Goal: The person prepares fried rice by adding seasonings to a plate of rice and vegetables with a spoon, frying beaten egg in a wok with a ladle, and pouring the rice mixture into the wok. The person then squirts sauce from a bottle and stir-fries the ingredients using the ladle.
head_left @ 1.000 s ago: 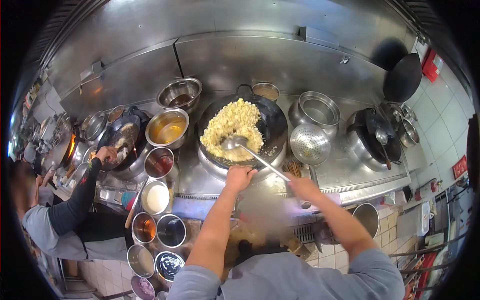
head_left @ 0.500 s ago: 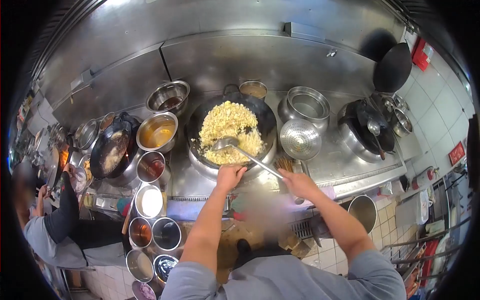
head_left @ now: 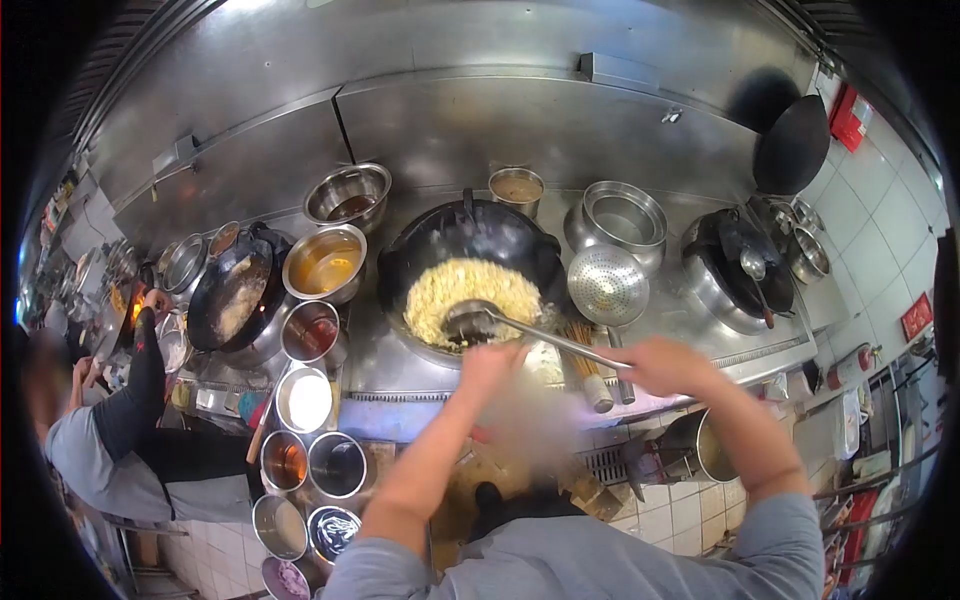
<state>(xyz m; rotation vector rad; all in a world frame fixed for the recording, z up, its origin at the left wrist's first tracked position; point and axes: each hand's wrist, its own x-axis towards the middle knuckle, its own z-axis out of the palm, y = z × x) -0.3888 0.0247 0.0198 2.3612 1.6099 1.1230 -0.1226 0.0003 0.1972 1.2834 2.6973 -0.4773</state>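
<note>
A black wok [head_left: 470,222] sits on the range before me, tilted toward me. Pale yellow fried rice [head_left: 470,278] is gathered in its near half. My left hand [head_left: 492,368] is closed at the wok's near edge; its exact grip is partly hidden. In my right hand [head_left: 665,366] is the handle of a metal ladle [head_left: 560,342], held from the right. The ladle's bowl rests in the near part of the rice.
A perforated strainer [head_left: 608,285] and a bamboo brush [head_left: 585,375] lie right of the wok. Steel bowls [head_left: 325,262] and seasoning pots [head_left: 337,467] line the left. Another person [head_left: 120,420] works at a second wok [head_left: 215,330] further left. A black wok [head_left: 735,270] stands right.
The wok has tipped toward me, and the rice has slid to its near side. Both hands have moved right, and the ladle bowl sits lower in the rice. The co-worker's arm has risen.
</note>
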